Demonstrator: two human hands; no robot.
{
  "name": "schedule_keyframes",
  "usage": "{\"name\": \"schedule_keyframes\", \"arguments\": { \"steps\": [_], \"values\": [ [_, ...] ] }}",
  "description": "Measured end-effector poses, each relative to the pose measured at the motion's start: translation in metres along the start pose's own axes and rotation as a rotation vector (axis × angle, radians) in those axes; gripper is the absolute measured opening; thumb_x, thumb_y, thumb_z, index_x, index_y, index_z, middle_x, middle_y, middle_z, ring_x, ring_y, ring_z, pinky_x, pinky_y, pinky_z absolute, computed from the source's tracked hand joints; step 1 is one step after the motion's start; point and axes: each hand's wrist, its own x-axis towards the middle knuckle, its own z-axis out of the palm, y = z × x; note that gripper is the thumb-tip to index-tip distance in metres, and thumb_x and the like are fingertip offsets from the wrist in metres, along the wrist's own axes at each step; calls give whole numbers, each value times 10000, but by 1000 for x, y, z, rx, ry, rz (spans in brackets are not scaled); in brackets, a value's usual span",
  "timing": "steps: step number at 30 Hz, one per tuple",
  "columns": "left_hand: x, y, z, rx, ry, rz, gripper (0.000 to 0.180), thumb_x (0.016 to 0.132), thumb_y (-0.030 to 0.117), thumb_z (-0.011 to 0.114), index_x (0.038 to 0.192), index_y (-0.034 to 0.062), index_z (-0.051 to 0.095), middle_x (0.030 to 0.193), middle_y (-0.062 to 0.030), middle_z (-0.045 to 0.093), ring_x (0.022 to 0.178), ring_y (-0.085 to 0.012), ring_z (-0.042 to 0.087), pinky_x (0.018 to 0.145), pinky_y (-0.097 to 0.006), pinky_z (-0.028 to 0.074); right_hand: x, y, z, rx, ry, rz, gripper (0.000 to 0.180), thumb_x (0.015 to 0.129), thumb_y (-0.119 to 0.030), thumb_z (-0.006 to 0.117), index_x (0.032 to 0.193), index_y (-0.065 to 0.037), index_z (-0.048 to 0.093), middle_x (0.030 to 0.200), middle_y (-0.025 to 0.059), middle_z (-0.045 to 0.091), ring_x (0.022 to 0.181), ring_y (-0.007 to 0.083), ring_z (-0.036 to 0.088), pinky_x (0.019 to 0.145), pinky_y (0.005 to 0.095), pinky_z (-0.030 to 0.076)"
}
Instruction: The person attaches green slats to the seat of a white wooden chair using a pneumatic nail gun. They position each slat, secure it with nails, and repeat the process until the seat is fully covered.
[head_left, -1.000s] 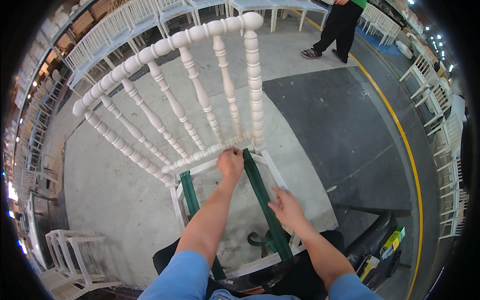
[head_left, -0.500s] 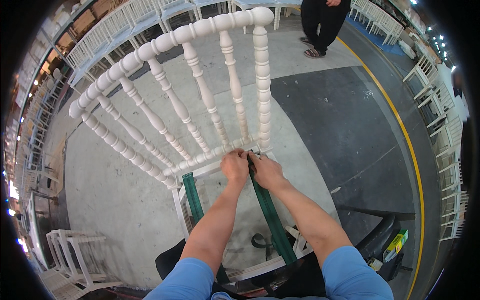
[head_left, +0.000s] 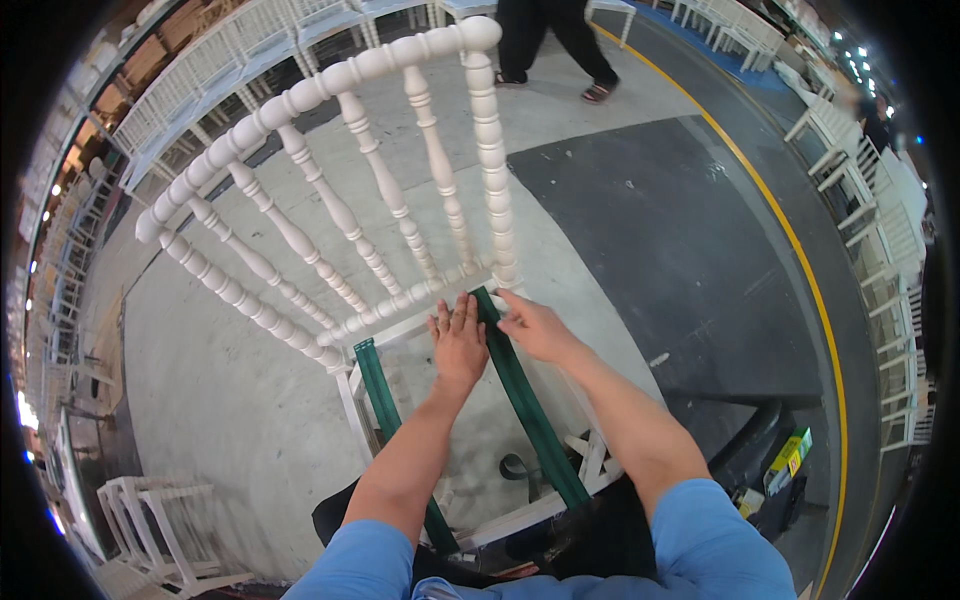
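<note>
A white chair frame point(head_left: 362, 68) with turned spindles stands before me, its seat lacking a panel. Two green webbing straps run across the seat opening from the back rail toward me: the right strap point(head_left: 535, 430) and the left strap point(head_left: 375, 390). My left hand point(head_left: 460, 345) lies flat with its fingers stretched out, at the back rail against the right strap's far end. On the other side of that end is my right hand point(head_left: 540, 328), its index finger extended and thumb apart; I see nothing held in it. The lower part of the left strap is partly hidden by my left forearm.
A loose dark strap point(head_left: 516, 468) curls below the seat opening. White chair frames stand at the lower left point(head_left: 160, 530) and along the right side point(head_left: 855, 170). A person in black trousers point(head_left: 545, 35) is on the floor beyond. A yellow-green box point(head_left: 790, 460) sits at the lower right.
My hands were together at the right strap's far end; now they are apart on either side, the left one flattened. The person beyond has moved left in view.
</note>
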Motion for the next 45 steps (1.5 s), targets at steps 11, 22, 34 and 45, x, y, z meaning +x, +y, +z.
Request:
{"name": "schedule_keyframes", "arguments": {
  "steps": [11,22,34,45],
  "values": [
    [-1,-3,10,175,-101,85,607,1075,316,580,1628,99,459,1653,-150,490,1503,-508,420,1209,-664,304,-505,55,-200,10,935,1017,237,998,-209,702,1100,1,745,853,64,714,757,132,665,678,305,527],
    [-1,6,-19,134,-275,18,686,1028,369,641,1622,84,452,1671,-139,466,1513,-513,408,1234,-654,295,-589,120,-131,163,860,1184,283,829,-155,833,1042,10,743,848,40,692,717,168,646,623,357,506],
    [-14,10,-25,-40,-161,-34,706,1021,334,645,1644,92,417,1740,-78,346,1601,-453,257,1304,-636,177,-419,-13,-177,339,771,516,520,840,-80,830,1320,-7,644,1127,59,725,1054,223,691,921,381,542],
    [-15,5,-20,-110,-238,-91,720,1029,343,641,1659,100,391,1752,-54,321,1628,-412,213,1324,-614,116,-51,-89,-43,509,94,396,295,954,-220,826,1133,-8,724,925,40,710,566,127,613,496,293,503]
  ]
}}
